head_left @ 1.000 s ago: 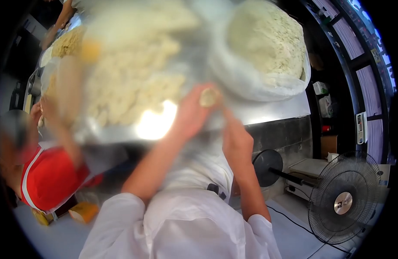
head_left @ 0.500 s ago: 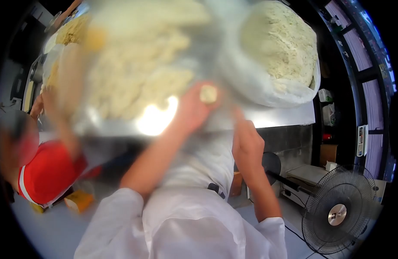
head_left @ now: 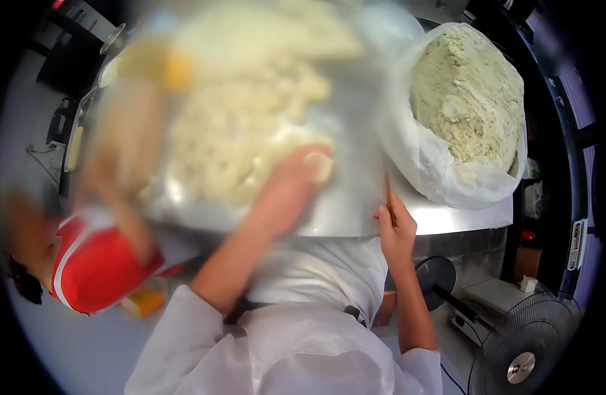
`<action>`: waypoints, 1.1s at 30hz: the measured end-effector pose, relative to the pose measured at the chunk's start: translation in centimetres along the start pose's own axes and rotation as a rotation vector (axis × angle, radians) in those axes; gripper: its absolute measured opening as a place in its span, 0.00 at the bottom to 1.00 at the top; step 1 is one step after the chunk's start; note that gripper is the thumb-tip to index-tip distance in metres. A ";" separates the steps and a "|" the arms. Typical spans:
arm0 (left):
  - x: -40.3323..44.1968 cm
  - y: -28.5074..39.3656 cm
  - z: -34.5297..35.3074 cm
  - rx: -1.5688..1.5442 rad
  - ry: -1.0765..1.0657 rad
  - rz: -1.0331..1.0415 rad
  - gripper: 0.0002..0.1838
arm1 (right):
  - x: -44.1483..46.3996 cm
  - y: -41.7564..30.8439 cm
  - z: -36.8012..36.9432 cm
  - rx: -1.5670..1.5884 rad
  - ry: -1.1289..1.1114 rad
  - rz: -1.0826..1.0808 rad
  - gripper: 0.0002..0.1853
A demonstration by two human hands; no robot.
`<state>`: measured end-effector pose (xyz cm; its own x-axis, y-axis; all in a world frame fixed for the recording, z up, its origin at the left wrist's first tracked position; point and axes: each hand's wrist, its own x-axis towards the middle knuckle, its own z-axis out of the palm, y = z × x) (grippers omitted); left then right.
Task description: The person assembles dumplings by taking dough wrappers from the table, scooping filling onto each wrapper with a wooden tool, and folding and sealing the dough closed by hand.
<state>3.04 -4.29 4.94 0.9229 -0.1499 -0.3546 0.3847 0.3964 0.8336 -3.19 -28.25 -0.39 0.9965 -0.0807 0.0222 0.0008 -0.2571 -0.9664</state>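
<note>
Clearly, we held one thing in each of our hands. Our left hand (head_left: 288, 192) was above the front part of the tabletop (head_left: 349, 214), and its fingers were curled around a round pale piece (head_left: 319, 166), which looked like dough. This piece was at the right edge of the many pale pieces (head_left: 217, 141) spread on the metal, but we could not tell if it touched them, because the view was blurred there. Our right hand (head_left: 398, 227) was near the front edge, well apart from the left one, and its fingers were closed on a thin brown stick (head_left: 388, 187), which pointed away from us. On the right side stood an open white bag (head_left: 418, 158), and in it we saw a big pale mound (head_left: 471, 99) with green flecks. To the left of us, a co-worker (head_left: 105, 266) in red clothes had the arms over the tabletop, but the hands were too blurred for us to read. Behind our right elbow, down on the right side, there was a fan (head_left: 520, 355) with a round wire guard.
</note>
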 end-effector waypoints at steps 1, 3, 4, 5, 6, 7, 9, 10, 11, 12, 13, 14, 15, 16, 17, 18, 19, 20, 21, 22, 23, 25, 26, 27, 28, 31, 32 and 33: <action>1.2 1.1 -0.2 0.140 0.009 0.008 0.19 | 0.6 0.3 0.5 0.025 0.015 0.023 0.21; 2.8 3.7 0.1 0.160 -0.006 -0.048 0.19 | 1.7 0.2 1.6 0.105 0.053 0.040 0.21; 4.1 3.7 -0.2 0.382 0.025 0.066 0.19 | 1.9 0.2 2.0 0.086 0.054 0.034 0.20; 5.7 3.2 -1.0 0.602 0.055 0.182 0.19 | 2.1 0.3 2.3 0.066 0.057 0.026 0.20; 6.9 2.2 -1.9 0.820 0.085 0.297 0.19 | 2.2 0.3 2.4 0.044 0.059 0.020 0.20; 7.3 1.7 -2.4 1.047 0.230 0.526 0.20 | 2.1 0.3 2.4 -0.008 0.055 -0.020 0.20; 6.9 2.2 -3.2 1.093 0.347 0.593 0.21 | 1.8 0.4 2.2 -0.110 0.066 -0.093 0.19; 6.5 2.6 -3.4 1.118 0.397 0.616 0.22 | 1.9 0.3 2.2 -0.101 0.083 -0.067 0.19; 6.7 2.7 -3.8 1.127 0.410 0.648 0.23 | 1.8 0.1 2.2 -0.095 0.088 -0.035 0.18; 7.2 2.5 -4.5 1.287 0.413 0.698 0.22 | 1.6 0.0 2.3 -0.089 0.085 -0.010 0.18; 8.0 2.4 -5.3 1.446 0.417 0.759 0.21 | 1.6 0.1 2.5 -0.098 0.085 -0.027 0.18; 9.0 2.5 -6.0 1.606 0.422 0.826 0.20 | 1.7 0.2 2.7 -0.106 0.087 -0.052 0.18; 9.8 2.6 -6.1 1.630 0.382 0.689 0.18 | 1.9 0.2 2.9 -0.115 0.092 -0.079 0.18; 10.2 2.7 -6.3 1.646 0.378 0.660 0.18 | 2.0 0.4 3.0 -0.124 0.092 -0.092 0.18; 10.4 2.6 -6.4 1.662 0.368 0.630 0.17 | 1.9 0.7 2.9 -0.135 0.096 -0.099 0.17; 10.4 2.6 -6.1 1.678 0.352 0.597 0.17 | 1.7 0.9 2.8 -0.146 0.102 -0.102 0.17; 10.2 2.8 -6.0 1.669 0.355 0.621 0.17 | 1.6 0.8 2.7 -0.143 0.099 -0.106 0.17; 9.9 2.9 -5.9 1.538 0.389 0.684 0.17 | 1.6 0.7 2.7 -0.139 0.097 -0.109 0.17; 9.4 3.0 -5.6 1.406 0.417 0.742 0.16 | 1.6 0.6 2.7 -0.132 0.098 -0.109 0.17; 8.8 3.0 -5.1 1.275 0.436 0.792 0.16 | 1.6 0.4 2.8 -0.118 0.103 -0.106 0.17; 7.9 2.9 -4.4 1.178 0.428 0.822 0.18 | 1.5 0.2 2.8 -0.106 0.110 -0.100 0.17; 4.8 2.0 -1.5 1.210 0.260 0.945 0.20 | 1.1 0.3 2.7 -0.024 0.152 -0.105 0.17; 3.2 1.1 0.0 1.223 0.184 1.010 0.22 | 0.7 0.2 2.7 0.054 0.183 -0.045 0.17; 1.8 -0.6 1.2 1.209 0.130 1.002 0.23 | 0.2 0.0 2.6 0.133 0.210 0.013 0.17; 0.6 -2.7 2.1 1.196 0.077 0.991 0.25 | -0.4 -0.1 2.5 0.212 0.235 0.074 0.17; -1.2 -7.9 2.8 1.347 -0.122 0.858 0.31 | -3.5 -0.8 1.4 0.226 0.266 0.119 0.16; -1.6 -8.6 2.7 1.310 -0.106 0.823 0.31 | -4.7 -0.8 0.8 0.222 0.277 0.129 0.16; -2.1 -8.0 3.2 1.271 -0.094 0.790 0.32 | -5.7 -0.6 0.2 0.218 0.291 0.138 0.16</action>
<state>-1.90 -10.04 0.34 0.8722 -0.3546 0.3371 -0.4892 -0.6222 0.6112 -8.88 -27.46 0.02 0.9233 -0.3777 -0.0700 -0.0826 -0.0172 -0.9964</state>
